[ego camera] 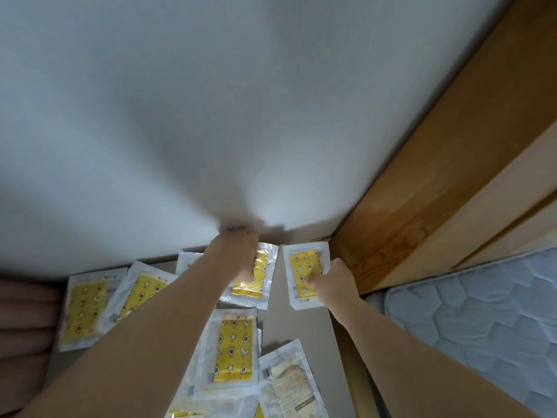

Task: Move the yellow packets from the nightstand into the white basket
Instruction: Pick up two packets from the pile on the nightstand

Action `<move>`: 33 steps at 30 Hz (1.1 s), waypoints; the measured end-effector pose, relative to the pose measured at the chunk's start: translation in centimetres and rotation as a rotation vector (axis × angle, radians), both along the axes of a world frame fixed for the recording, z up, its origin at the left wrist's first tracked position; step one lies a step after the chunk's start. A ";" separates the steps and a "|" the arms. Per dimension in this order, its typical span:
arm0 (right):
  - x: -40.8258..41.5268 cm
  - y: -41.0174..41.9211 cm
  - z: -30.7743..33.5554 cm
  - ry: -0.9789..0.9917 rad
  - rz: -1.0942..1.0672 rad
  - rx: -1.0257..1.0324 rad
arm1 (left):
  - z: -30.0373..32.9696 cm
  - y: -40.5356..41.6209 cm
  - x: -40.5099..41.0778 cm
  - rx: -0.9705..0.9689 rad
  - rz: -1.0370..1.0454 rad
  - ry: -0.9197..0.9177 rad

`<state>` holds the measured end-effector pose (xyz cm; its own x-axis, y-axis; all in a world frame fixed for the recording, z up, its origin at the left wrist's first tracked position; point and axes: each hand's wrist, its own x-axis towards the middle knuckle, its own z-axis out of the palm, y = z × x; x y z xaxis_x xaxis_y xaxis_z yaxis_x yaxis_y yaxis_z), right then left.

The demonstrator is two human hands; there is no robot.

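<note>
1. Flat rectangular yellow packets, glossy clear film with white sealed borders and star, moon and flower prints, lie scattered on the beige nightstand (297, 324), some overlapping.
2. The left hand (239, 248) reaches to the back edge by the white wall (211, 101), lying over one packet (256, 274); I cannot tell its grip, since the fingers are blurred.
3. The right hand (334, 280) rests on another packet (306, 274) near the right edge, fingers curled onto it.
4. A wooden bed frame (422, 191) stands just right of the nightstand, beside a quilted mattress (482, 321).
5. One face-down packet (289, 381) shows a barcode.
</note>
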<state>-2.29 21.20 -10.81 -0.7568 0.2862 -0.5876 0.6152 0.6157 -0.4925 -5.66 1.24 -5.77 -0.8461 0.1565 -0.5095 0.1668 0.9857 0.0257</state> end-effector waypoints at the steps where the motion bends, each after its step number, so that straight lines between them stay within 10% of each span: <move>1: 0.0 0.0 0.3 0.019 -0.002 0.017 | 0.2 0.1 -0.2 0.000 0.007 -0.024; 15: 4.8 5.6 28.0 0.147 -0.010 -0.105 | 22.9 7.9 4.6 0.400 0.259 -0.026; 33: 28.7 26.4 57.2 0.576 -0.591 -0.112 | 54.6 31.9 16.0 0.799 -0.343 0.206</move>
